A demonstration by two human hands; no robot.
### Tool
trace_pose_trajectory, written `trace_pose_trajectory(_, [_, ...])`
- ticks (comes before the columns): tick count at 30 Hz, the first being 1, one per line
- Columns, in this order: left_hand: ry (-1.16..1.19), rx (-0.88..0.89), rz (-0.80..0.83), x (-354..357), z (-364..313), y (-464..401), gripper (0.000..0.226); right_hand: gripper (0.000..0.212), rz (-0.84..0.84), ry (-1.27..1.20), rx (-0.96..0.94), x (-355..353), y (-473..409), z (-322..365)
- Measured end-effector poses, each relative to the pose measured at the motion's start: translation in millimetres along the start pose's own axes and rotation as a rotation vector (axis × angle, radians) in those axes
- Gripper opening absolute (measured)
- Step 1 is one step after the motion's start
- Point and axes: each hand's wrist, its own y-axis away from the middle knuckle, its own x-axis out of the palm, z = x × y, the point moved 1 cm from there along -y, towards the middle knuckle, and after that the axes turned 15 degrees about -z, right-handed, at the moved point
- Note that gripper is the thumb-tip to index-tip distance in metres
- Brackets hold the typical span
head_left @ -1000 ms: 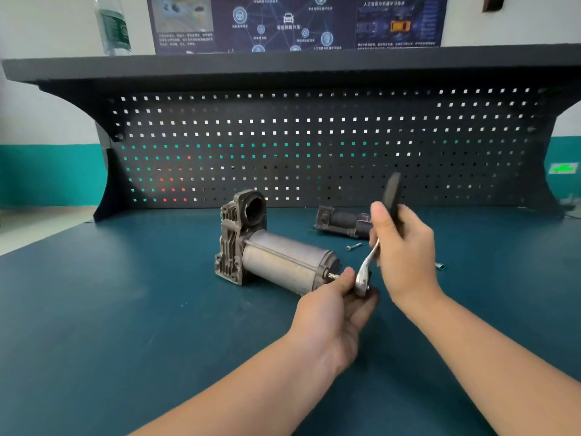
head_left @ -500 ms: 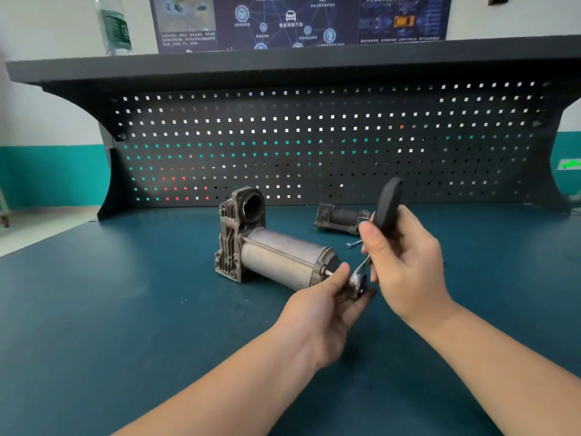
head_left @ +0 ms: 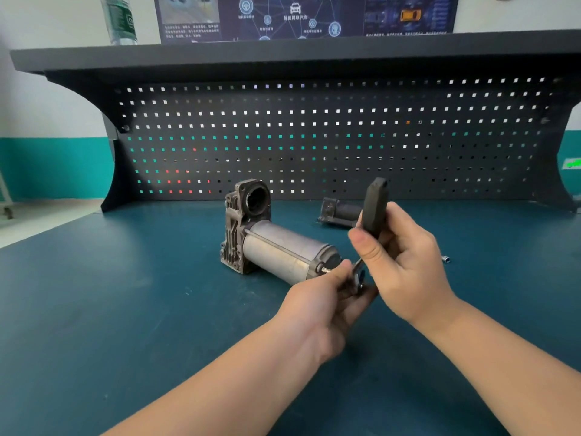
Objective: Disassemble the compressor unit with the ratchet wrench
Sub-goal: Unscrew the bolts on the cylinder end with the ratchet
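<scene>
In the head view, the compressor [head_left: 276, 243] lies on its side on the blue-green bench top [head_left: 125, 294], near the middle, with its ribbed casting end toward the pegboard [head_left: 314, 136] and its round motor end toward the person. The right hand [head_left: 405, 262] has its fingers and thumb curled around the black handle of the ratchet wrench [head_left: 374, 209], which stands nearly upright and tilts slightly right. The wrench's metal shank runs down to its head just beside the motor end. The left hand [head_left: 323, 306] pinches the wrench head between thumb and fingers, at a bolt sticking out of the motor end. Behind the hands, a second dark part [head_left: 338, 212] lies near the pegboard. A small metal socket [head_left: 445, 259] lies to the right. A bottle [head_left: 119, 18] stands on the shelf above.
</scene>
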Motion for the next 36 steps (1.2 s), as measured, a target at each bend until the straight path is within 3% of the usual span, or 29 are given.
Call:
trace_pose_trajectory(4, [0.005, -0.021, -0.055, 1, 0, -1, 0.018, 0.025, -0.147, -0.065, 0.342, 2, -4, -15])
trace_pose_trajectory(7, [0.004, -0.037, -0.066, 1, 1, 0, 0.011, 0.029, -0.301, -0.215, 1.008, 2, -6, -43])
trace_pose_trajectory(9, [0.021, -0.045, -0.069, 2, 0, 2, 0.011, 0.026, -0.335, -0.349, 1.285, 2, -3, -50])
trace_pose_trajectory(11, [0.038, -0.040, -0.074, 2, 1, 3, 0.011, 0.028, -0.334, -0.312, 1.179, 2, -3, -46])
trace_pose_trajectory(16, [0.110, -0.063, -0.068, 2, 1, 5, 0.029, 0.021, -0.200, -0.101, 0.337, 1, -4, -9])
trace_pose_trajectory(19, [0.139, -0.066, -0.061, 3, 0, 7, 0.028, 0.010, -0.098, -0.061, 0.192, 1, -1, 2])
trace_pose_trajectory(22, [0.133, -0.068, -0.068, 4, 0, 7, 0.025, 0.013, -0.101, -0.074, 0.245, 4, -2, 2])
trace_pose_trajectory(24, [0.119, -0.067, -0.073, 4, 1, 5, 0.025, 0.023, -0.171, -0.072, 0.384, 5, -4, -5])
trace_pose_trajectory(26, [0.108, -0.069, -0.072, 4, 1, 5, 0.023, 0.029, -0.252, -0.075, 0.659, 5, -8, -18])
trace_pose_trajectory(29, [0.115, -0.088, -0.059, 5, 2, 6, 0.019, 0.032, -0.308, -0.206, 1.218, 3, -4, -39])
trace_pose_trajectory(31, [0.119, -0.081, -0.070, 4, 3, 6, 0.016, 0.032, -0.316, -0.300, 1.417, 5, 1, -45])
trace_pose_trajectory(33, [0.120, -0.067, -0.078, 4, 4, 6, 0.017, 0.032, -0.340, -0.298, 1.354, 5, 1, -44])
trace_pose_trajectory(36, [0.112, -0.038, -0.082, 2, 4, 6, 0.021, 0.031, -0.348, -0.172, 0.827, 3, -4, -31])
